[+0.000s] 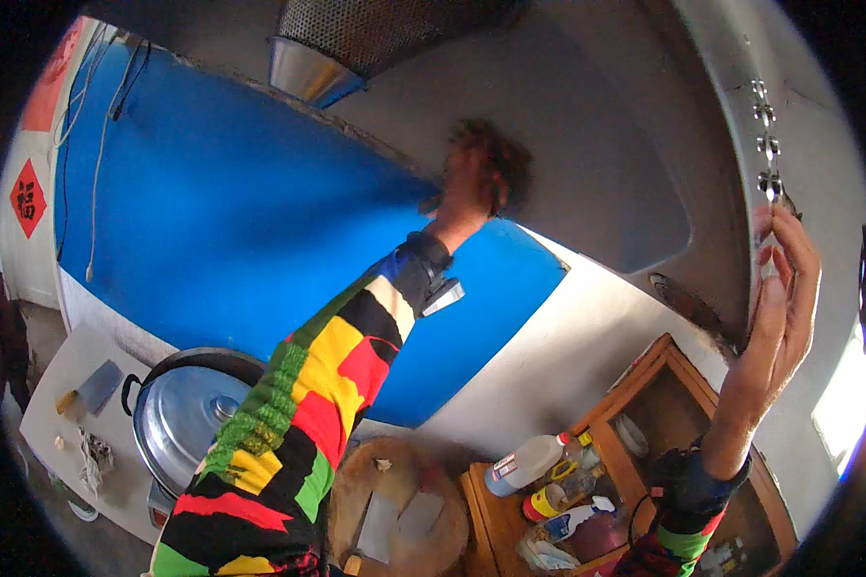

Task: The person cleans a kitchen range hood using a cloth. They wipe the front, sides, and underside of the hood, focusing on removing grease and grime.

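My left hand (469, 180), blurred, is raised against the grey underside of a range hood (599, 166). Its fingers are closed on a dark, rough wad (509, 155), a rag or a scouring pad; the blur hides which. Below the hand is a blue wall panel (260, 216). On the right, the fingertips of my right hand (783, 288) touch the hood's shiny outer edge, the fingers slightly bent and partly apart. Nothing shows held in that hand. Both sleeves are multicoloured, with dark bands at the wrists.
Below are a lidded metal pot (187, 411) on a pale counter (50, 425), a round wooden chopping board (346, 476) with a cleaver (379, 526), and a wooden cabinet (599, 433) beside a plastic jug (530, 461) and spray bottle (570, 519). Cords (99, 180) hang at left.
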Available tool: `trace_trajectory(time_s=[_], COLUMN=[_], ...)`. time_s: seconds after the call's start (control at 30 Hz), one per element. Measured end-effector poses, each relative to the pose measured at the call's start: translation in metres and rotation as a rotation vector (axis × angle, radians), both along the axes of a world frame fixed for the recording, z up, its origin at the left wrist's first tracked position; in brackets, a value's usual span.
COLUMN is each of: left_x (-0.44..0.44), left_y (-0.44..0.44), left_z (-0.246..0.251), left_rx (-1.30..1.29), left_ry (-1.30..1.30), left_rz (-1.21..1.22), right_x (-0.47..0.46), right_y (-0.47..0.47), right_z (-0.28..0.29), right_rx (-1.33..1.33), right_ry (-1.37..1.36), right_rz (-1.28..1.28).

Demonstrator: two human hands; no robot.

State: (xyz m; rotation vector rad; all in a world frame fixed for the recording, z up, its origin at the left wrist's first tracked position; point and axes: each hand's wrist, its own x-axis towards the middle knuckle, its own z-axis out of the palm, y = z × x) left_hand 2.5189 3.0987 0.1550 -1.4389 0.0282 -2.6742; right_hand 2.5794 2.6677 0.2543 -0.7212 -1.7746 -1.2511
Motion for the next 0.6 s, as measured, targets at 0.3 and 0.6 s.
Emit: trace_trajectory(time_s=[0.3,0.6], left_x=[0.006,-0.034], left_y=[-0.093,-0.274], left_z=[0.056,0.005], left_rx=[-0.121,-0.275], left_ry=[-0.206,-0.193], left_rz=[0.162,0.085], right_x=[-0.002,-0.006], right_y=[-0.001,-0.004], right_z=[0.002,0.000], right_rx=[0.033,0.031], right_ry=[-0.031,-0.028], right_rz=[-0.054,-0.052])
